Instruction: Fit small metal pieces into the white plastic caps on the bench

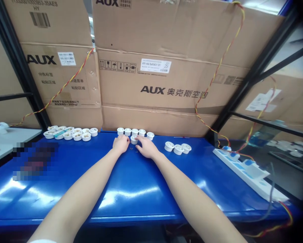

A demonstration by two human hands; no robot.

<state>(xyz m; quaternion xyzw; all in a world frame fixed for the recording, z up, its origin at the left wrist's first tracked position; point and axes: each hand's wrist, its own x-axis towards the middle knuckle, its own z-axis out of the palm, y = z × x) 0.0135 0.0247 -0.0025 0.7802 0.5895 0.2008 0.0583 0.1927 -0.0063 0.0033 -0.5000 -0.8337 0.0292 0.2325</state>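
My right hand (146, 147), thumb parted, touches a round white plastic cup (134, 140), likely light, best rim-held; grip unclear for my left hand (120, 144).

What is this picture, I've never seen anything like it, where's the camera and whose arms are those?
There's no machine here, just a person's two bare hands. The single picture comes from a camera on that person's head, looking forward and down. The right hand has its fingers at a small white cup; I can't tell whether it is gripped. The left hand is near a back row of similar cups. More cups stand on the blue table: a cluster on the left and three on the right, near a white power strip.
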